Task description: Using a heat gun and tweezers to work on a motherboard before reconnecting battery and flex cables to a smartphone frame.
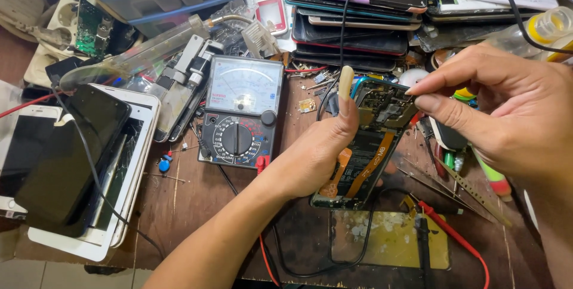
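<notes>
Two hands, left hand and right hand, on opened phone amid crowded clutter.

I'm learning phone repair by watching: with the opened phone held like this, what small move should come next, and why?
Probably bring the right hand down a touch, so its pinched fingertips reach the top of the phone. They sit right at that exposed upper edge, while the left hand grips the phone's side, thumb up, keeping it tilted off the table.

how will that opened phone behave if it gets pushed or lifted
The opened phone probably stays stiff, being a flat rigid slab. Its exposed boards and orange ribbon cables look fragile, so rough pushing may damage them. The left hand steadies it; the black cable running to it may tug.
</notes>
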